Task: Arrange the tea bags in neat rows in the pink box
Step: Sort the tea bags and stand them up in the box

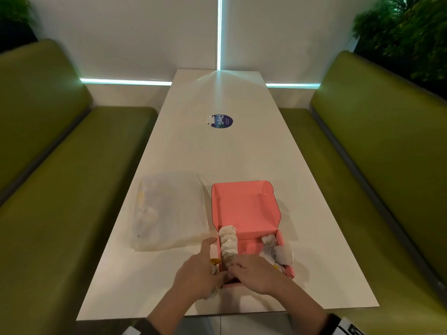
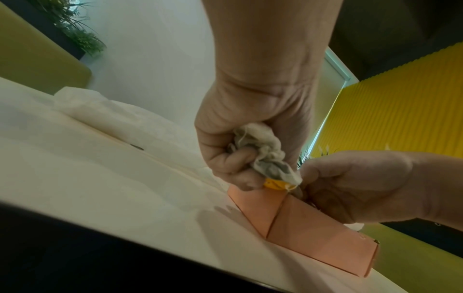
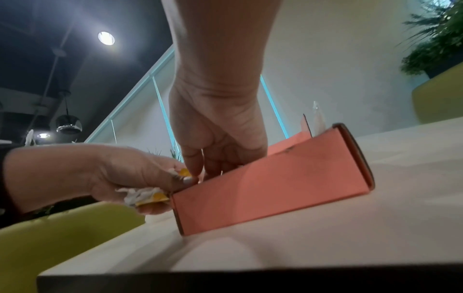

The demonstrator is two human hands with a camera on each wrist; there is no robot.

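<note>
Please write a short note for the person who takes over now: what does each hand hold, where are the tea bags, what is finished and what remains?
Left hand: grips a bunch of tea bags beside the pink box, at its near left corner.
Right hand: fingers reach into the box's near end; what they hold is hidden.
Done: one neat row stands along the left wall.
Left: loose bags lie untidy on the right side; row these and the held bunch. Plastic bag lies left of the box.

One pink box [image 1: 244, 206] stands open near the bench's [image 1: 217, 153] front edge, one clear plastic bag [image 1: 169, 211] beside it; one round blue sticker [image 1: 222, 121] lies mid-bench. Two hands, left hand [image 1: 198, 269] and right hand [image 1: 254, 274]. Tea bags [image 1: 228, 245]: one row, a loose heap, a bunch in the left hand; too crumpled to count
</note>
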